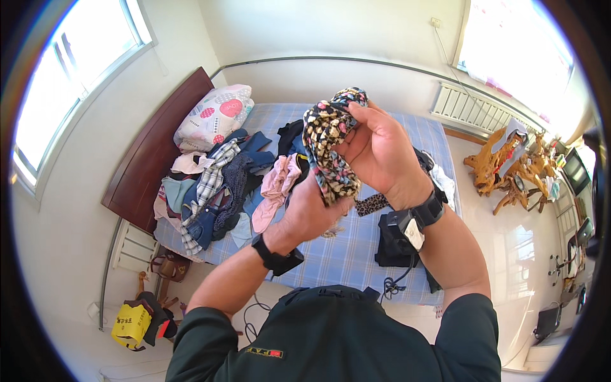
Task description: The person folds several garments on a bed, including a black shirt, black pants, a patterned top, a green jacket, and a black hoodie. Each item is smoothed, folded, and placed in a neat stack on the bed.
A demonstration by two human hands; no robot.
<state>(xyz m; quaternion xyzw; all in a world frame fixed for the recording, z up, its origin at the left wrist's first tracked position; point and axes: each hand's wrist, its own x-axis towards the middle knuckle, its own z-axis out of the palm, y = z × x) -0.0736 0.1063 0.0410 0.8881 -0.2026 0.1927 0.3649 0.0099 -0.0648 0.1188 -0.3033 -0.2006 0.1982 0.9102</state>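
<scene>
Between my hands, above the bed, is a bunched floral-print cloth (329,129), black with cream, pink and blue. My left hand (310,210) grips its lower end. My right hand (382,143) pinches its upper end between thumb and fingers. Behind my left hand a pink garment (277,184) lies on the blue plaid bedsheet (329,267). A leopard-print piece of cloth (372,204) and folded black clothing (394,243) lie below my right hand and wrist. To the left is a heap of mixed clothes (215,186) with denim and checked fabric.
A patterned pillow (217,117) rests by the dark wooden headboard (157,148). White clothing (444,181) lies at the bed's right edge. A carved root-wood piece (510,167) stands on the floor at right. A yellow bag (131,324) is at lower left. Cables hang near my wrists.
</scene>
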